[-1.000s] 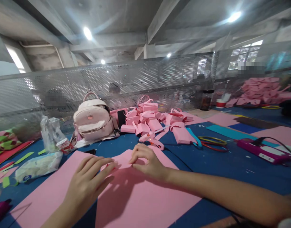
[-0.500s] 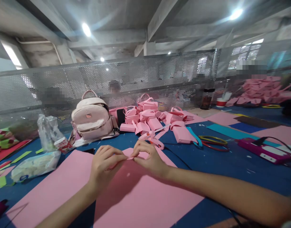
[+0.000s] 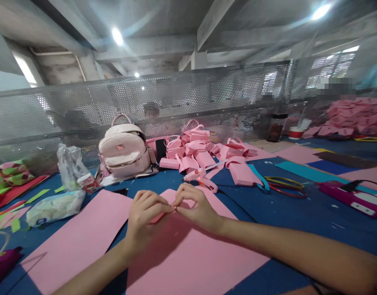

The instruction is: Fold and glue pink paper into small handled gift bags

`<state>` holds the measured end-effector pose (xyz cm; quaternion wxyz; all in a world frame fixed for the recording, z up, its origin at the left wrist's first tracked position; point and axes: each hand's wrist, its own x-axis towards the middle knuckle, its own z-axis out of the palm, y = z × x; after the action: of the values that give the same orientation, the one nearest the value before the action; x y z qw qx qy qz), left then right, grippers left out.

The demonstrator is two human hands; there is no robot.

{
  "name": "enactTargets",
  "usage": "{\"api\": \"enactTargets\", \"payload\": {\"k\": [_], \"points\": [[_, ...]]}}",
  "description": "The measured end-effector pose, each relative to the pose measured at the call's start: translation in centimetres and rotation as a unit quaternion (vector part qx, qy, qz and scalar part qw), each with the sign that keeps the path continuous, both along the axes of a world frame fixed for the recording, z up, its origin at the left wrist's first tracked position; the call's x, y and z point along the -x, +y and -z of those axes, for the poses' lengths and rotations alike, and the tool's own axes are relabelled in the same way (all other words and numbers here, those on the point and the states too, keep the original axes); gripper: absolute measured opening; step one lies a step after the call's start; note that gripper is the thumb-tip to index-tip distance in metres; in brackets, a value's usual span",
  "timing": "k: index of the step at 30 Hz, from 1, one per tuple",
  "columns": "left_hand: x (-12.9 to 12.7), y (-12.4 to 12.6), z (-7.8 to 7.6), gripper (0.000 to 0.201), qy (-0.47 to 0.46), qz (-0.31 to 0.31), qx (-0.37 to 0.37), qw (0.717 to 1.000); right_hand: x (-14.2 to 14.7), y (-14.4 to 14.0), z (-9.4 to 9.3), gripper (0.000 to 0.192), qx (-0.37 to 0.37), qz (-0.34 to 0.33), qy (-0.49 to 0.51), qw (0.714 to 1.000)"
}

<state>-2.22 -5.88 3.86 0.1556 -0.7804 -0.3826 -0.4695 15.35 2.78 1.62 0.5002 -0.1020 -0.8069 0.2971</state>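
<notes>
My left hand is closed in a pinch, palm turned inward. Opposite it, my right hand pinches with thumb and forefinger, and the fingertips of both hands meet. Between them is a small pink piece of sheet material, mostly hidden by the fingers. Both hands are above a large pink sheet that lies on the blue table. Just beyond my right hand rests a pink-and-white glue gun, its cord trailing right. A second pink sheet lies to the left.
Behind the glue gun is a heap of small pink bags, beside a pale backpack. At left are a clear plastic bag and green scraps. To the right lie yellow and red bands and a purple power strip.
The view has shifted slightly, so everything appears further right. My hands keep their pinch, with the fingertips now closer together and less of the pink piece showing.
</notes>
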Motion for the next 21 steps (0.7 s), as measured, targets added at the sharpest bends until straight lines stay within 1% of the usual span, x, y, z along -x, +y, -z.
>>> {"api": "enactTargets", "payload": {"k": [4, 9, 14, 17, 21], "points": [[-0.1, -0.3, 0.0, 0.015, 0.002, -0.001, 0.014, 1.000, 0.0, 0.0, 0.1, 0.020, -0.007, -0.002, -0.008, 1.000], [0.0, -0.7, -0.6, 0.022, 0.013, -0.003, -0.015, 1.000, -0.1, -0.2, -0.1, 0.019, -0.017, -0.003, -0.014, 1.000], [0.7, -0.8, -0.7, 0.015, 0.039, -0.009, -0.043, 0.998, -0.1, -0.1, -0.3, 0.020, -0.022, -0.002, -0.011, 1.000], [1.0, -0.8, -0.5, 0.015, 0.046, -0.024, -0.032, 0.998, 0.0, 0.1, -0.1, 0.020, -0.020, 0.009, -0.006, 1.000], [1.0, -0.7, -0.4, 0.016, 0.024, -0.030, -0.004, 0.999, 0.1, 0.3, 0.1, 0.017, -0.022, 0.014, -0.009, 1.000]]}}
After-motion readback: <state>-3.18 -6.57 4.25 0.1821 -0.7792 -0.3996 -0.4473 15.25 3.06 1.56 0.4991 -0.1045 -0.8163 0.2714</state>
